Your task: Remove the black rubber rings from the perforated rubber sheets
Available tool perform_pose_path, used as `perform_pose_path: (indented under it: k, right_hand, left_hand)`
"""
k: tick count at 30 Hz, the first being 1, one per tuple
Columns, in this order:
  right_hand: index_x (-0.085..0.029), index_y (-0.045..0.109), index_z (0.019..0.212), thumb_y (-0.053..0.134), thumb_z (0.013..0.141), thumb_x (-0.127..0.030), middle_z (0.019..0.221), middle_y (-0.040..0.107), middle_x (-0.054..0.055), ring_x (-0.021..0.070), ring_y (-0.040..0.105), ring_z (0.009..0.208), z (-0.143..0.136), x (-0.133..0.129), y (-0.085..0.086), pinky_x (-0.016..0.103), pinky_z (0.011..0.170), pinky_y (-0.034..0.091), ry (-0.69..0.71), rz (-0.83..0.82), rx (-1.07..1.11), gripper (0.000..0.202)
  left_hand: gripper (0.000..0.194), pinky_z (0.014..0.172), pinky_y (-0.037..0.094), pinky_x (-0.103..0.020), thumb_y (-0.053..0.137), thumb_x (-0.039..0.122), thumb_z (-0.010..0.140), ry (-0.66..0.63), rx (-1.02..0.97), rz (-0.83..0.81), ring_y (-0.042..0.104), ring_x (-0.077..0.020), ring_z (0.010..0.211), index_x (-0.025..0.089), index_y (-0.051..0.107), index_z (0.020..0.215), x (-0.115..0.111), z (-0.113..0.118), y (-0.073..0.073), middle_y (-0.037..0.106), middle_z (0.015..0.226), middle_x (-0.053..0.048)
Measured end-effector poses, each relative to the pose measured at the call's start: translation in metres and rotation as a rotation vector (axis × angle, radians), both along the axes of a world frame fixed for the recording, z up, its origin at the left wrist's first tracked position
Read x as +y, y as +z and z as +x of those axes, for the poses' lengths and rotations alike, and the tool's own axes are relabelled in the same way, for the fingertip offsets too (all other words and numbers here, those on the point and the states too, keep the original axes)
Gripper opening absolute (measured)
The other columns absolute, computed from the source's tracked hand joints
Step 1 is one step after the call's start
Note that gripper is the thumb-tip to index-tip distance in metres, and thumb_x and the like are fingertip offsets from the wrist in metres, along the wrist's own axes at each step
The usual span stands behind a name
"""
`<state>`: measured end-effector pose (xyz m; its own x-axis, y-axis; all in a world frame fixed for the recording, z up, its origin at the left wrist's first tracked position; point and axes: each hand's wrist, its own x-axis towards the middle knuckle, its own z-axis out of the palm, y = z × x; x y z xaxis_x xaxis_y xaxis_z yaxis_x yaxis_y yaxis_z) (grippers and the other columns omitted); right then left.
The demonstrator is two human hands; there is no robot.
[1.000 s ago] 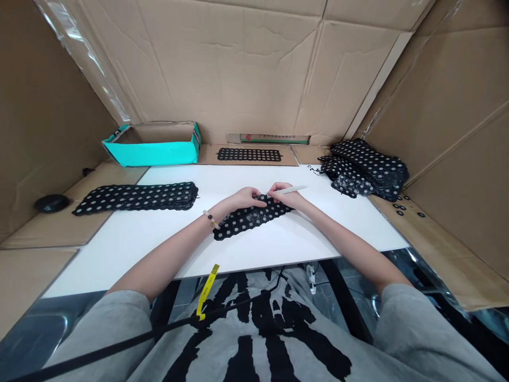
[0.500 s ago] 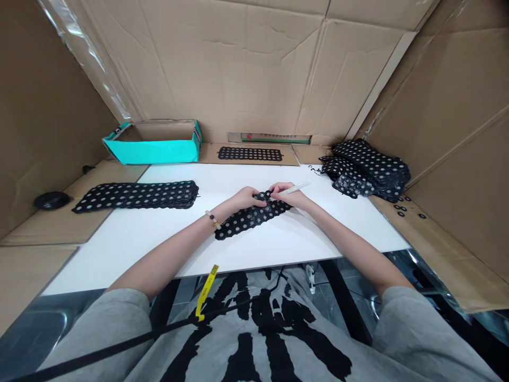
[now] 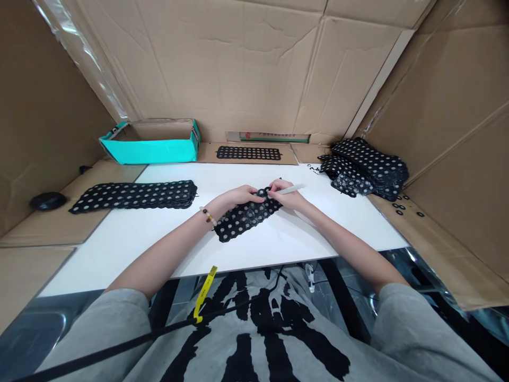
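Note:
A black sheet with rows of pale round dots [image 3: 248, 218] lies slantwise on the white board, in front of me. My left hand [image 3: 243, 196] is closed on the sheet's upper edge, its thumb on top. My right hand [image 3: 287, 196] grips a slim white pen-like tool [image 3: 292, 188], whose tip meets the sheet's upper edge near my left fingertips. The exact tip is hidden by my right fingers. Part of the sheet's right end is under my right hand.
A neat stack of dotted sheets [image 3: 135, 195] lies left, a looser pile [image 3: 366, 164] at the back right. Behind are a turquoise box [image 3: 153, 152] and a flat black grid of rings [image 3: 248, 153]. Small black rings [image 3: 400, 206] lie right, a black mouse-like object [image 3: 48, 200] left. Cardboard walls [image 3: 222, 69] enclose the board.
The dotted sheet has turned a little, with more of its left end showing. My right hand and the white tool have shifted slightly left; my left hand still holds the edge.

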<state>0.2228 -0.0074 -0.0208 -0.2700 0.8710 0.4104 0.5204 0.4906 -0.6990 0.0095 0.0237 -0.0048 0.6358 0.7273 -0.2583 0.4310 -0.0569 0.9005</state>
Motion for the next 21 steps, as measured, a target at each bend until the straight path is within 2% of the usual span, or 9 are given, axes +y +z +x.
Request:
perform_pose_path:
  k: [2, 4, 7, 9, 12, 15, 18, 21]
  right_hand:
    - [-0.019, 0.053, 0.058, 0.063, 0.071, -0.031, 0.081, 0.066, 0.005, 0.0175, 0.059, 0.075, 0.008, 0.001, 0.005, 0.033, 0.074, 0.048, -0.062, -0.131, 0.000, 0.020]
    - [-0.018, 0.053, 0.056, 0.066, 0.069, -0.030, 0.089, 0.069, 0.006, 0.0144, 0.059, 0.065, 0.013, 0.000, 0.011, 0.031, 0.064, 0.049, -0.082, -0.304, 0.065, 0.023]
    - [-0.017, 0.049, 0.058, 0.067, 0.072, -0.034, 0.114, 0.067, 0.010, 0.0107, 0.061, 0.055, 0.011, -0.004, 0.018, 0.026, 0.049, 0.047, -0.006, -0.457, 0.263, 0.029]
    - [-0.017, 0.050, 0.063, 0.067, 0.074, -0.037, 0.116, 0.066, 0.011, 0.0106, 0.062, 0.053, 0.005, -0.006, 0.016, 0.024, 0.042, 0.044, 0.035, -0.467, 0.323, 0.029]
    - [-0.018, 0.053, 0.067, 0.066, 0.075, -0.037, 0.087, 0.072, 0.007, 0.0116, 0.061, 0.049, -0.003, -0.004, 0.007, 0.022, 0.040, 0.042, 0.022, -0.441, 0.293, 0.024]
    - [-0.019, 0.057, 0.070, 0.063, 0.076, -0.036, 0.059, 0.064, 0.001, 0.0130, 0.058, 0.048, -0.003, -0.001, -0.001, 0.023, 0.043, 0.043, 0.000, -0.410, 0.251, 0.018]
    - [-0.020, 0.057, 0.070, 0.060, 0.077, -0.036, 0.052, 0.059, -0.002, 0.0128, 0.055, 0.047, 0.000, -0.002, -0.001, 0.024, 0.046, 0.042, -0.001, -0.387, 0.206, 0.018]
    - [-0.020, 0.057, 0.071, 0.058, 0.079, -0.035, 0.053, 0.059, -0.003, 0.0126, 0.053, 0.049, -0.002, -0.010, 0.002, 0.025, 0.052, 0.041, -0.008, -0.304, 0.123, 0.017]
  left_hand:
    - [0.038, 0.068, 0.040, -0.029, 0.076, 0.049, 0.059, 0.015, 0.013, 0.142, 0.057, -0.0176, 0.069, 0.017, 0.068, 0.078, 0.003, 0.000, -0.005, 0.068, 0.075, -0.001]
    - [0.035, 0.068, 0.039, -0.029, 0.075, 0.048, 0.059, 0.028, 0.018, 0.274, 0.055, -0.0171, 0.068, 0.017, 0.067, 0.075, 0.005, 0.000, -0.009, 0.066, 0.072, -0.001]
    - [0.033, 0.070, 0.039, -0.029, 0.071, 0.047, 0.063, -0.021, -0.019, 0.354, 0.055, -0.0171, 0.069, 0.017, 0.067, 0.074, 0.004, 0.003, -0.012, 0.066, 0.072, -0.001]
    - [0.032, 0.071, 0.040, -0.030, 0.070, 0.047, 0.064, -0.033, -0.026, 0.380, 0.055, -0.0173, 0.070, 0.017, 0.066, 0.075, 0.002, 0.004, -0.012, 0.066, 0.074, -0.001]
    - [0.033, 0.070, 0.040, -0.030, 0.067, 0.048, 0.067, -0.010, 0.022, 0.409, 0.056, -0.0180, 0.072, 0.016, 0.066, 0.076, 0.000, 0.005, -0.012, 0.066, 0.076, -0.001]
    - [0.033, 0.071, 0.040, -0.030, 0.063, 0.050, 0.071, 0.026, 0.055, 0.435, 0.057, -0.0183, 0.074, 0.017, 0.066, 0.077, -0.001, 0.007, -0.014, 0.067, 0.078, -0.002]
    - [0.031, 0.070, 0.039, -0.029, 0.065, 0.047, 0.069, 0.054, 0.023, 0.410, 0.055, -0.0176, 0.072, 0.017, 0.065, 0.075, -0.004, 0.010, -0.016, 0.066, 0.075, -0.001]
    - [0.031, 0.068, 0.037, -0.029, 0.066, 0.046, 0.066, 0.064, -0.037, 0.306, 0.053, -0.0159, 0.067, 0.016, 0.064, 0.072, -0.006, 0.011, -0.015, 0.063, 0.070, 0.000]
